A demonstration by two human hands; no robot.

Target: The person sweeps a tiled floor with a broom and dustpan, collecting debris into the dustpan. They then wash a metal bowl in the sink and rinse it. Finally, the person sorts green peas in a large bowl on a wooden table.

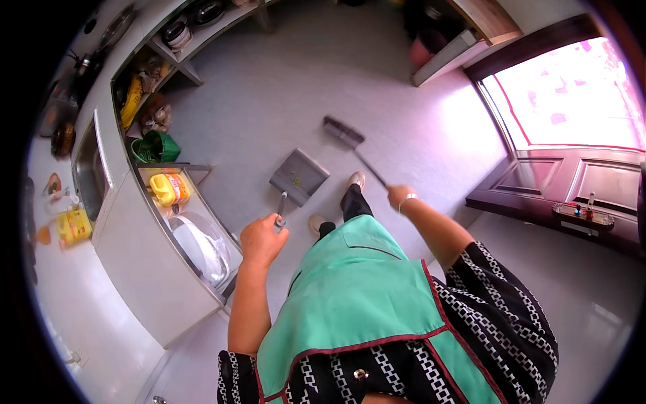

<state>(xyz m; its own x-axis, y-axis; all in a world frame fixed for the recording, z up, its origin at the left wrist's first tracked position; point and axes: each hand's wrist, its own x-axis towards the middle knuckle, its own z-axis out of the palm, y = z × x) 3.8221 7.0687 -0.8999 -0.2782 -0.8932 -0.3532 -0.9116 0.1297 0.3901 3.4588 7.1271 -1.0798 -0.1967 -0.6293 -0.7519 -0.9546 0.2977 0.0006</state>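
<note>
My left hand (262, 239) grips the handle of a grey dustpan (299, 176), whose pan rests on the pale floor ahead of my feet with a few bits of debris in it. My right hand (398, 196) holds the long thin handle of a broom. The broom head (343, 132) lies on the floor just beyond the dustpan's far right corner. My feet (356, 179) stand between the two hands. I wear a green apron over black and white patterned sleeves.
A white counter (128, 222) with open shelves runs along the left, holding a yellow jug (168, 188), a green basket (156, 147) and a large clear bowl (202, 246). A dark wooden door (572, 185) stands open at right beside a bright doorway.
</note>
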